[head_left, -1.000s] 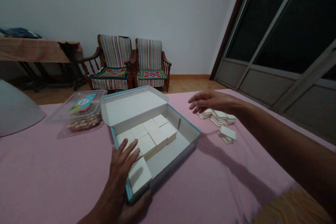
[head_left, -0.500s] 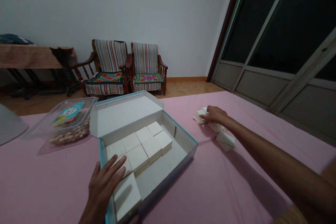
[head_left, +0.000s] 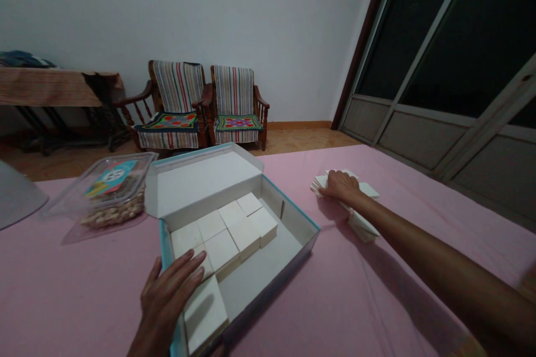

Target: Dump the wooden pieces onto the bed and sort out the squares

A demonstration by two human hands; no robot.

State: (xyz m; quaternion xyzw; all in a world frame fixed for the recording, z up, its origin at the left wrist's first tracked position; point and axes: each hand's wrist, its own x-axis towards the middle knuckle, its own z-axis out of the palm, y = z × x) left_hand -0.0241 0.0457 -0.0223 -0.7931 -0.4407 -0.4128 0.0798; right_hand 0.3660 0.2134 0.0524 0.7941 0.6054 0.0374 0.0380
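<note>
Reach is decided: your right hand lies palm-down, closing on the stack of white cards well right of the open box, while your left hand rests flat, fingers spread, on the box's near-left tiles.

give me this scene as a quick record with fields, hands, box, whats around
left hand: flat on the near-left edge of the box, fingers over the white blocks
right hand: stretched out, resting on the loose pile of white pieces
box: open, blue-edged, lid flap up at the back
white blocks: packed in the box's left part, right part bare
loose pile of white pieces: on the pink cloth, right of the box
plastic tub: clear, nuts inside, left of the box
pink cloth: covers the surface
armchairs: two, striped, by the far wall
</note>
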